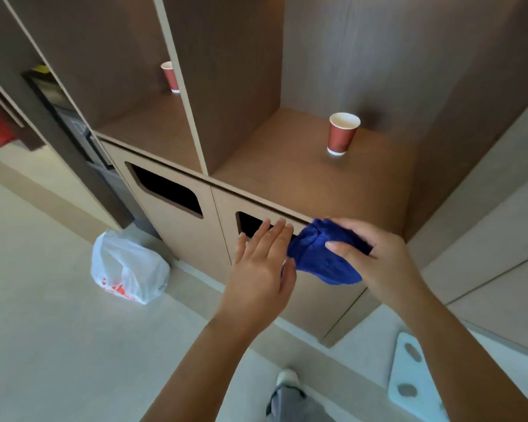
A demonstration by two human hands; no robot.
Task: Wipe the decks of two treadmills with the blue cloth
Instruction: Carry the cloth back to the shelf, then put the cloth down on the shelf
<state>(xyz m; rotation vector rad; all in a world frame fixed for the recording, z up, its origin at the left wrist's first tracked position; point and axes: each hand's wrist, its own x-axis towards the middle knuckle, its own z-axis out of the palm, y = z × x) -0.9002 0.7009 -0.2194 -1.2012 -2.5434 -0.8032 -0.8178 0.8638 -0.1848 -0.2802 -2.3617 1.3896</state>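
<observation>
Since both hands show in the lower middle of the frame, which one has the blue cloth (pixel 320 260)?

The right hand (pixel 378 260). Its fingers and thumb are curled round the cloth, which is bunched up and held in the air in front of the cabinet's right-hand door (pixel 317 303), about level with the front edge of the counter (pixel 287 178).

And the left hand (pixel 259 269)?

Flat, fingers straight and close together, holding nothing. It sits just beside the cloth, on its left. Whether its thumb side touches the fabric, I cannot tell.

What else is around?

A red paper cup (pixel 342 134) stands upright on the counter in the right compartment, centre right of the frame. A second red cup (pixel 169 77) stands in the left compartment, upper left of centre, half hidden by the divider (pixel 184 95). Each door below has a dark slot, and the left hand's fingertips overlap the right slot (pixel 247 222). A white plastic bag (pixel 128 266) with red print lies on the floor (pixel 43 330) at the left, near the cabinet's base. One shoe (pixel 288 377) shows at the bottom.
</observation>
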